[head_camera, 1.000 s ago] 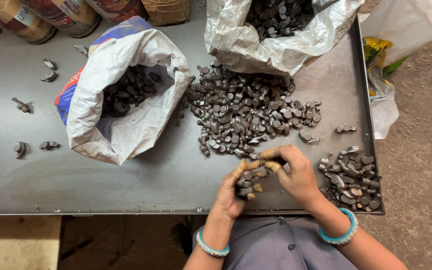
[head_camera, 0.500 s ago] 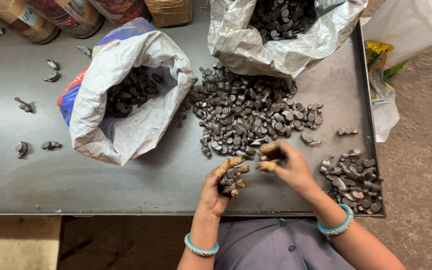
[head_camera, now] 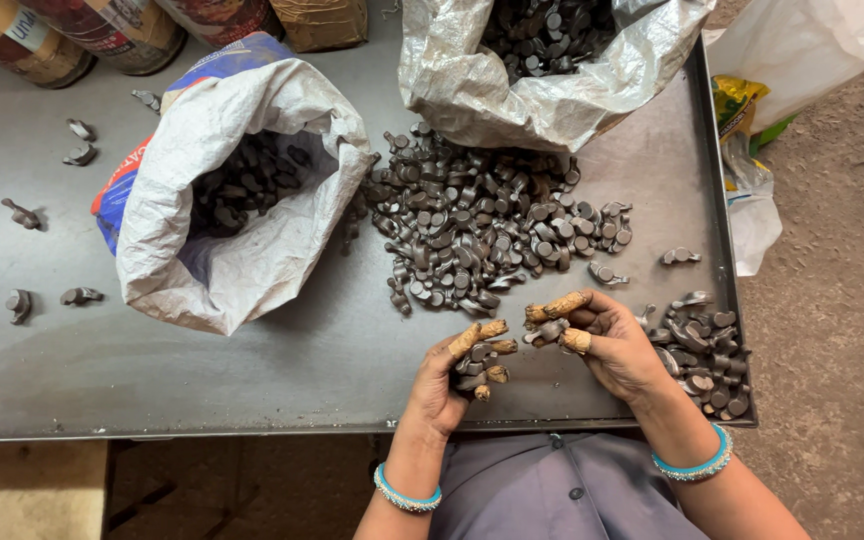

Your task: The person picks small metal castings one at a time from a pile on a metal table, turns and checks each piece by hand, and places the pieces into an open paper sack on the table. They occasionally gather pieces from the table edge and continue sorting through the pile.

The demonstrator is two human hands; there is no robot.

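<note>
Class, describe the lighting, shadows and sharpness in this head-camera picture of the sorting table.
Head view: soft, even daylight; faint shadows beside the white sack on the grey table; no strong glare; the metal pieces and both hands, left and right, look sharp.

Two open sacks (head_camera: 242, 230), two hands (head_camera: 452, 375), five loose strays (head_camera: 22, 212) (perhaps six).
</note>
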